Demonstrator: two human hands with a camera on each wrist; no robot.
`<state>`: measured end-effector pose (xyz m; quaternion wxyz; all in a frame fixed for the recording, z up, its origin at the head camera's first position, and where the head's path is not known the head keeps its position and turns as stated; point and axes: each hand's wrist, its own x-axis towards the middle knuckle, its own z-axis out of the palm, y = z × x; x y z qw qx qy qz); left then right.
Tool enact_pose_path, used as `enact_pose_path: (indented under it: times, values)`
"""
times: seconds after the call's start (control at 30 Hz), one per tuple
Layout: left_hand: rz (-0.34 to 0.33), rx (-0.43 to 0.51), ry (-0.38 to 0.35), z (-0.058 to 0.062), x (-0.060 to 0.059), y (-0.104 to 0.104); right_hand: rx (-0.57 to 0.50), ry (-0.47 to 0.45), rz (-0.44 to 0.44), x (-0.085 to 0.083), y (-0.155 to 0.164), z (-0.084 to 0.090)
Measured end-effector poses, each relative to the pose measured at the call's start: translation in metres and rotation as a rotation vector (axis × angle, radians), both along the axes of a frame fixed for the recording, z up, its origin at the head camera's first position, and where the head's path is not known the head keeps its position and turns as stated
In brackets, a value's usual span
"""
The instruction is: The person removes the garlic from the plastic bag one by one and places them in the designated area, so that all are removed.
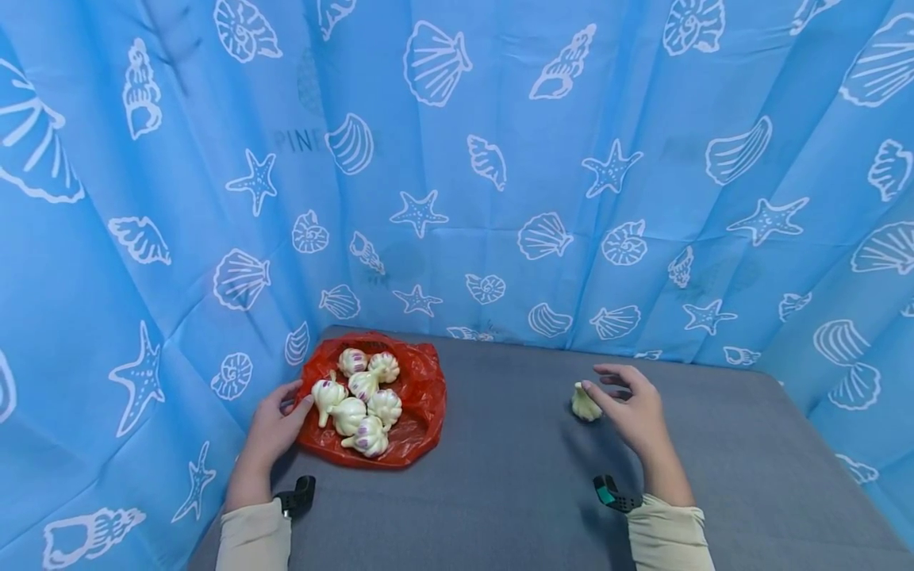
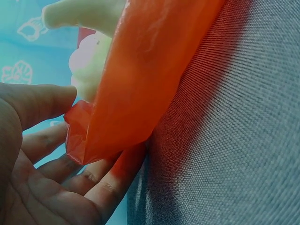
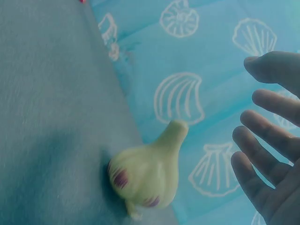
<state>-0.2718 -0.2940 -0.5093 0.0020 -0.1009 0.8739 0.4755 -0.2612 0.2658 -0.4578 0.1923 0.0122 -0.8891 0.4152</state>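
Note:
A red plastic bag [image 1: 421, 400] lies spread on the table at left, with several whitish garlic bulbs [image 1: 349, 415], some marked purple, heaped on it. My left hand [image 1: 274, 424] holds the bag's left edge. In the left wrist view its thumb is at the red rim [image 2: 131, 103], while the other fingers pass behind the plastic, partly hidden. To the right, a single garlic bulb [image 1: 585, 403] rests on the table, its stem upward. My right hand [image 1: 631, 408] is beside it, thumb and fingers spread. The right wrist view shows a gap between these fingers and the bulb [image 3: 147, 171].
Grey cloth covers the table [image 1: 500, 476]. A blue curtain [image 1: 485, 190] printed with white shells and starfish hangs behind and along the sides, close to the table's back edge. Each wrist wears a small black camera mount [image 1: 298, 496].

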Motion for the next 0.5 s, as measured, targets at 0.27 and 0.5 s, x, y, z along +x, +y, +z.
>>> enact_pose_path:
  times: [0.27, 0.5]
  values:
    - [-0.004, 0.009, 0.002, 0.001, 0.000, 0.001, -0.031, 0.069, 0.073, 0.006, -0.017, 0.012]
    - [0.001, 0.016, -0.006, 0.001, 0.000, 0.002, -0.023, 0.049, 0.155, 0.002, -0.040, 0.015]
